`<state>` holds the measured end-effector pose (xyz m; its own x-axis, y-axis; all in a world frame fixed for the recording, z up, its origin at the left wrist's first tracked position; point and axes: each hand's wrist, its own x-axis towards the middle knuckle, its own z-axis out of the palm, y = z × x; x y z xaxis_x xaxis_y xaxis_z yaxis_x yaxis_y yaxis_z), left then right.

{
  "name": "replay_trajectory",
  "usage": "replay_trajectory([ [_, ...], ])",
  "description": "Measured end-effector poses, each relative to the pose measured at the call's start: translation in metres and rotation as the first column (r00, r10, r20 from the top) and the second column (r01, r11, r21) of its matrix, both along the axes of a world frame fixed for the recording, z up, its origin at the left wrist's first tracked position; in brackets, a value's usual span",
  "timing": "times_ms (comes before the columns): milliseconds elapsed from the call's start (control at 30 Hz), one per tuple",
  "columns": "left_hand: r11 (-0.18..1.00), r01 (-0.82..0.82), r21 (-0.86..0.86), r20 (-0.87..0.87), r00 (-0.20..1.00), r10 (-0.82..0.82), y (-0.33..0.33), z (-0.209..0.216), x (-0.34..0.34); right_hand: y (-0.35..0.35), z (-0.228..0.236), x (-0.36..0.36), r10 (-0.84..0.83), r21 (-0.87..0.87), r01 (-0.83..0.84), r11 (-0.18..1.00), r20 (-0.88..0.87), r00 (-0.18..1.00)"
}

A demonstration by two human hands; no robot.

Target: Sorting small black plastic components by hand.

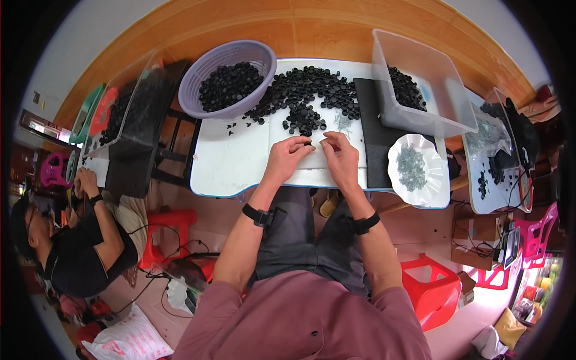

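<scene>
Over the white table (231, 162), my left hand (288, 159) pinches a small black cap-like part (308, 143) between thumb and fingertips. Close beside it, my right hand (342, 159) has thumb and forefinger brought together; whatever lies in that pinch is too small to make out. Just beyond both hands spreads a heap of small black round parts (305, 119). Some small clear pieces (343, 122) lie at the heap's right side. More clear pieces (411, 168) fill a white scalloped dish (441, 183) to the right of my right hand.
A purple basket (187, 90) of black parts stands at the back left. A clear plastic bin (432, 114) with black parts rests on a black board (375, 144) at the right. At the far left a co-worker (90, 240) sits at another table. Red stools (429, 291) stand nearby.
</scene>
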<state>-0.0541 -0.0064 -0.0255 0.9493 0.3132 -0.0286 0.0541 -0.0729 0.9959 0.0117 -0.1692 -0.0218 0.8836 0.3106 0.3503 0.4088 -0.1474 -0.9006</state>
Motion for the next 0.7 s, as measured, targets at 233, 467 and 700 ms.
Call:
replay_trajectory([
  [233,1.000,-0.019,0.005,-0.007,1.000,0.019,0.000,-0.002,-0.002,0.007,-0.007,0.003,-0.015,0.008,0.016,1.000,-0.081,0.997],
  [467,0.985,-0.015,-0.172,0.030,0.999,0.021,-0.002,0.000,-0.004,-0.003,-0.019,0.006,-0.019,0.040,0.024,0.999,-0.106,0.994],
  [700,0.917,-0.307,0.254,0.365,0.909,0.204,0.088,0.082,0.018,0.002,-0.019,0.007,-0.013,0.087,0.023,0.996,-0.110,0.994],
])
